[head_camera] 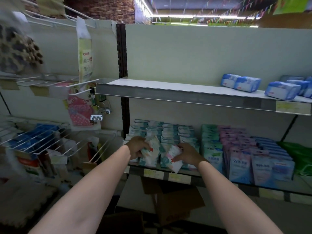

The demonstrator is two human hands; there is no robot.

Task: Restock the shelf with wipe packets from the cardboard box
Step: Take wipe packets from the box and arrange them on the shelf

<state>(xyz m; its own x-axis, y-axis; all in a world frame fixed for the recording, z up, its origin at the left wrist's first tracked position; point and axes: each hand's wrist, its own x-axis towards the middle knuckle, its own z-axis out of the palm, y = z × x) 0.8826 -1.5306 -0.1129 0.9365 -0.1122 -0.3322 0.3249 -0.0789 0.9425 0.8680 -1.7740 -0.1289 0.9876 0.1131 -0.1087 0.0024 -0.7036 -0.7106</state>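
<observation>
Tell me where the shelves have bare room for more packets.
The upper shelf is bare from its left end to the blue packs. The lower shelf is crowded: wipe packets and pouches fill it where both hands work.

Head-worn view, forward-down, close to shelf [168,173]

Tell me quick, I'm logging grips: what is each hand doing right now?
Left hand: fingers curled round a bunch of wipe packets.
Right hand: fingers gripping a white-and-pink wipe packet at the lower shelf.
</observation>
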